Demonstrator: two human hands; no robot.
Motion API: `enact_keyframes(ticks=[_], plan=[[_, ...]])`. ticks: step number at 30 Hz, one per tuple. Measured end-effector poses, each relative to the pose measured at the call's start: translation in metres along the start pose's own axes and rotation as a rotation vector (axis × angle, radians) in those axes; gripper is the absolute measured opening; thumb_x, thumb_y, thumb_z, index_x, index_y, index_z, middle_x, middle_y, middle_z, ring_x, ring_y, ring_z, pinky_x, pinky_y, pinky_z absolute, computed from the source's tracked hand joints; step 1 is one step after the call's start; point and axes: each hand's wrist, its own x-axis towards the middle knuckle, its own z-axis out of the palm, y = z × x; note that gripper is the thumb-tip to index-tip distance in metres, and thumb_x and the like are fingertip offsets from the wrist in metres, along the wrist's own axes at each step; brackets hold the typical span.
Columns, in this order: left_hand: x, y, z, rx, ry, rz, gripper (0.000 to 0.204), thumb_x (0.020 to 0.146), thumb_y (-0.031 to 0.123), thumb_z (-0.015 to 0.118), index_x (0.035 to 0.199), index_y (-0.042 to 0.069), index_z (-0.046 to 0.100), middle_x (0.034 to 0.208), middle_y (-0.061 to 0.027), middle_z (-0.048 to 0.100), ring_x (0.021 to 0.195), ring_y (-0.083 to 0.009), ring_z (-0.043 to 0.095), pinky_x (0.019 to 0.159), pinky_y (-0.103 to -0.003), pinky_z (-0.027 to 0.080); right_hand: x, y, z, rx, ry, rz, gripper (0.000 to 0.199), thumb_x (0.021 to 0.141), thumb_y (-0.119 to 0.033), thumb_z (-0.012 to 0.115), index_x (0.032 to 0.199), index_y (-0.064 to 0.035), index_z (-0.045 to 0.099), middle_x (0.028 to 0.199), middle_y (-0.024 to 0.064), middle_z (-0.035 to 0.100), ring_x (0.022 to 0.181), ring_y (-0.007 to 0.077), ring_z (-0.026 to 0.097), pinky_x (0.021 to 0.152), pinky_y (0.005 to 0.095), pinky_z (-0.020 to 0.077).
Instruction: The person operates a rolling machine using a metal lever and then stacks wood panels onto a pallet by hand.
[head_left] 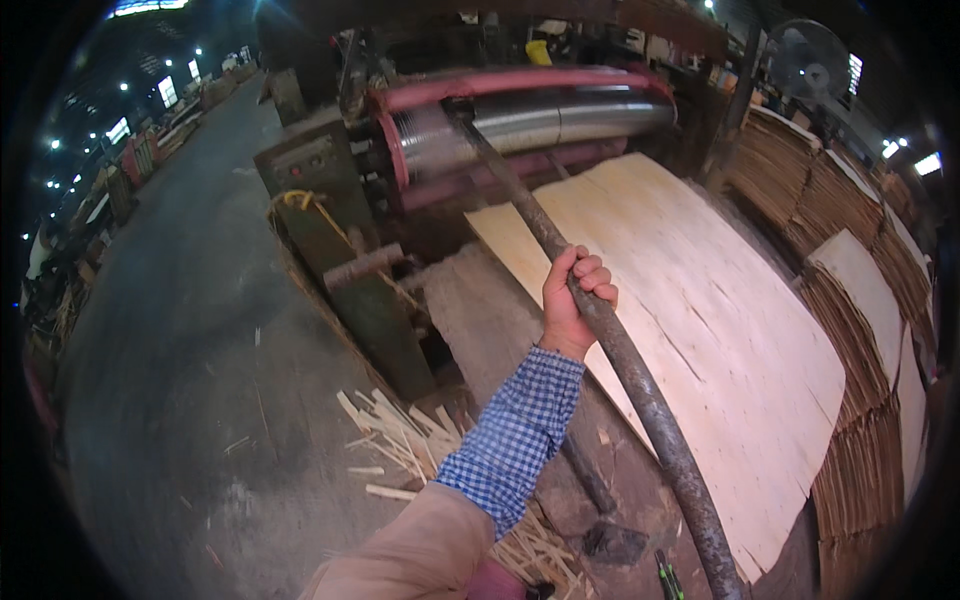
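My left hand [577,292] is wrapped round a long, rusty metal bar [650,405], with the thumb on its near-left side and the fingers curled over the right. The bar slants from the bottom edge up to a shiny steel roller [530,125], where its far end appears to meet the machine. Under and to the right of it lies a large pale sheet of wood veneer [700,330], with dark slits and a ragged edge. The far end of this sheet is close below the roller. My right hand is out of view.
A green machine housing [330,190] with a yellow cord stands left of the roller. Thin wood strips [410,430] litter the floor below. Tall stacks of veneer sheets [865,400] rise at the right, with a fan [806,65] beyond. A grey aisle [190,330] runs along the left.
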Motion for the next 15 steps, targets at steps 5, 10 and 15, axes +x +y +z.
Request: enact_keyframes(ticks=[5,10,15], plan=[[-0.05,-0.031,-0.02,0.051,0.044,0.06,0.01,0.092,0.021,0.056,0.087,0.012,0.056,0.067,0.007,0.048,0.055,-0.0051,0.045,0.052,-0.023,0.041,-0.01,0.046,0.009,-0.015,-0.183,0.122,0.037,0.078,-0.022,0.068,0.11,-0.0049,0.062,0.081,0.0238,0.064,0.076,0.043,0.062,0.067,0.0451,0.0494],[-0.071,-0.04,-0.035,0.296,0.32,0.031,0.016,0.092,0.023,0.057,0.079,0.015,0.05,0.064,0.0054,0.046,0.055,-0.0081,0.044,0.051,-0.026,0.04,-0.001,0.08,0.074,-0.033,-0.086,0.112,0.042,0.076,-0.038,0.072,0.092,0.0002,0.067,0.075,0.0273,0.063,0.071,0.0448,0.063,0.06,0.0497,0.0475],[-0.046,0.002,-0.021,0.732,0.595,0.04,0.016,0.09,0.019,0.061,0.082,0.01,0.051,0.064,-0.0009,0.051,0.053,-0.0127,0.051,0.047,-0.031,0.045,0.02,0.052,0.15,0.461,-0.279,0.051,0.04,0.079,-0.032,0.073,0.1,0.002,0.067,0.073,0.014,0.068,0.063,0.0307,0.064,0.059,0.0445,0.0489]])
